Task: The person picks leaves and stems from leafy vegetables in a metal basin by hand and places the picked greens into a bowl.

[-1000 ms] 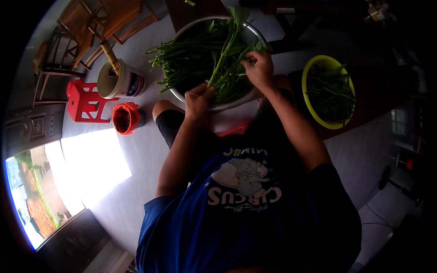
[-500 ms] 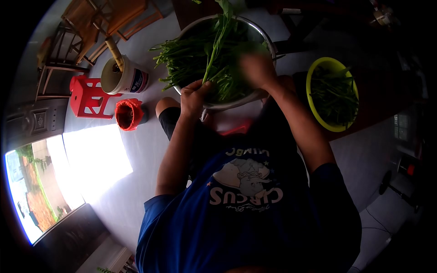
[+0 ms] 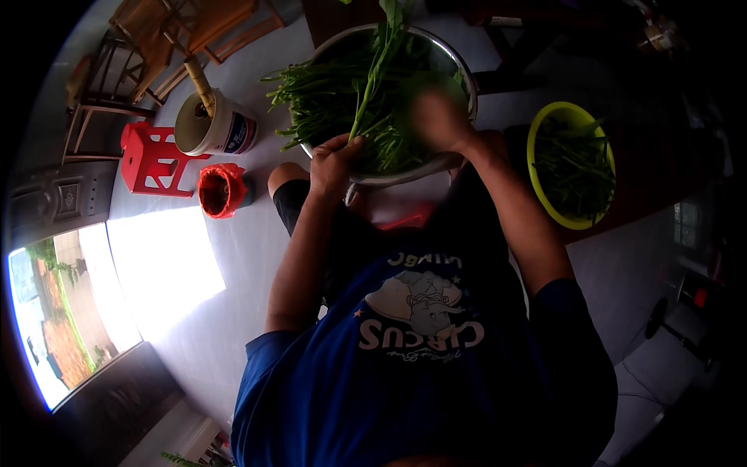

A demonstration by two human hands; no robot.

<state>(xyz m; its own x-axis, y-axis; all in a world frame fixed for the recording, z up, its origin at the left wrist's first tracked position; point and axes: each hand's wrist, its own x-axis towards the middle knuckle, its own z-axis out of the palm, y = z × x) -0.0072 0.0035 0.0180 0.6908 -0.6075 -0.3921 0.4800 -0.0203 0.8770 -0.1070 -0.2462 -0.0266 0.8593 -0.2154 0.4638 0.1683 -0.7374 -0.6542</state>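
Appears to be a room in a home. Includes household furniture: wooden chairs [image 3: 212, 23] at the far left corner of the pale floor [image 3: 253, 241], a red plastic stool [image 3: 136, 165] nearer its left edge. Opens to the outdoors at that edge, with greenery [image 3: 75, 269] and brown ground [image 3: 64, 338] in a bright opening [image 3: 110, 288]. Contains domestic vessels: a white bucket [image 3: 222, 123], a red-lined bin [image 3: 235, 187], a metal basin [image 3: 457, 64] of leafy greens [image 3: 327, 97], and a yellow-green basin [image 3: 532, 156] at the near edge of a dark reddish-brown surface [image 3: 644, 198].
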